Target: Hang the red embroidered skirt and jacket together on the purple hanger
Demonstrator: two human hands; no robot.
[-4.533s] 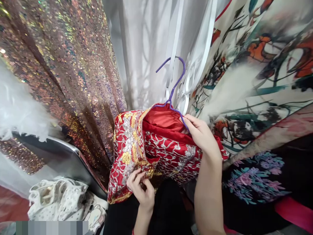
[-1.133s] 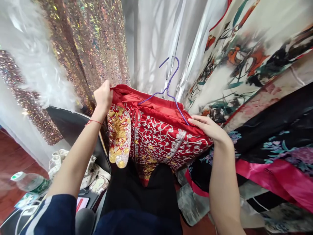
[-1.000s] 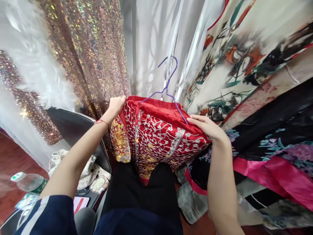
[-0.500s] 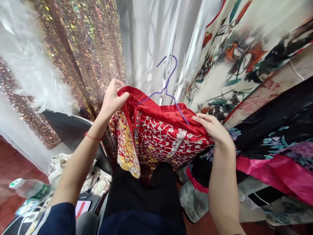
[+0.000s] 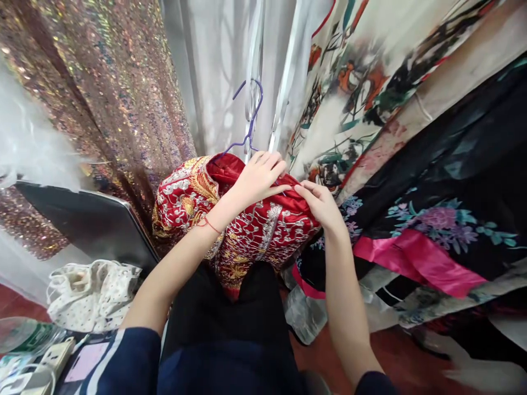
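Observation:
A red garment (image 5: 251, 233) embroidered in gold and silver rests over my lap, its red lining showing at the top opening. A purple wire hanger (image 5: 249, 129) stands up out of that opening, hook uppermost; its lower part is hidden in the cloth. My left hand (image 5: 263, 175) reaches across to the garment's right part, fingers bent over the top edge and pinching the cloth. Close beside it, my right hand (image 5: 319, 203) grips the same edge between thumb and fingers near the garment's right end. The two hands nearly touch.
Sequined cloth (image 5: 123, 82), white curtains (image 5: 214, 66) and a floral-print garment (image 5: 349, 93) hang ahead. Black clothing with pink trim (image 5: 415, 258) is on the right. At left are a dark chair back (image 5: 82, 219), a spotted white cloth bag (image 5: 94, 296), a plastic bottle (image 5: 28, 334) and a power strip (image 5: 57, 354).
My left hand has let go of the garment's left edge and moved right, beside my right hand. The left flap now lies outward. The camera view has shifted right.

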